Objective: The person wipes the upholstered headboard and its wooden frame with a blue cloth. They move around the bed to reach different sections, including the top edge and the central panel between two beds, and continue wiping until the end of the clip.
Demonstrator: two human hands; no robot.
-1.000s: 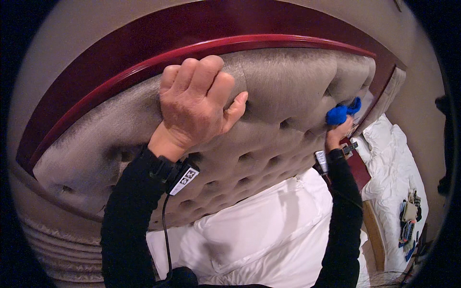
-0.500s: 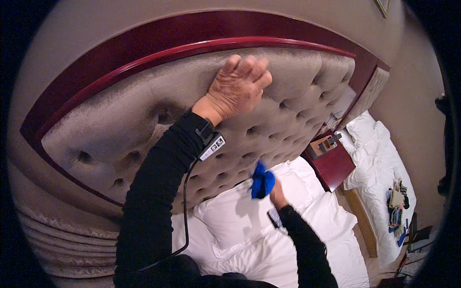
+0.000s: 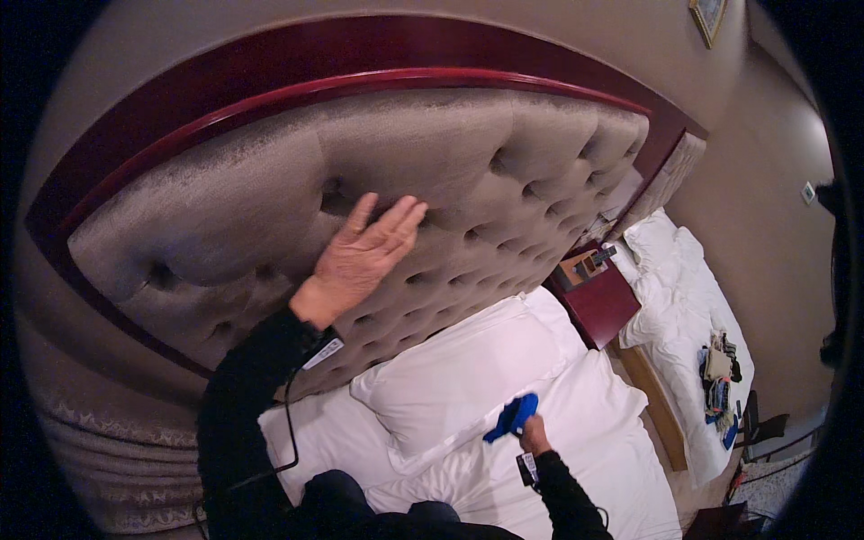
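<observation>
My left hand [image 3: 362, 258] is in front of the tufted grey-brown headboard [image 3: 405, 148], its fingers stretched out and holding nothing; whether it touches the fabric I cannot tell. A bunched blue cloth [image 3: 515, 418] is gripped in my right hand [image 3: 535, 436], low over the white bedding [image 3: 504, 486]. Behind the cloth, a white pillow [image 3: 441, 382] leans toward the foot of the headboard. Both wrists carry small strapped devices, and a black cable hangs from the left one.
A dark red nightstand [image 3: 601, 310] with a wooden box [image 3: 583, 267] stands right of the bed. Beyond it, a second bed [image 3: 670, 328] bears a pile of clothes [image 3: 717, 378]. A patterned curtain [image 3: 108, 472] hangs at the lower left. Dark red trim [image 3: 378, 83] borders the headboard.
My left hand has come down and leftward from the upper headboard, fingers now straighter. My right hand has lowered the blue cloth from beside the headboard toward the bedding.
</observation>
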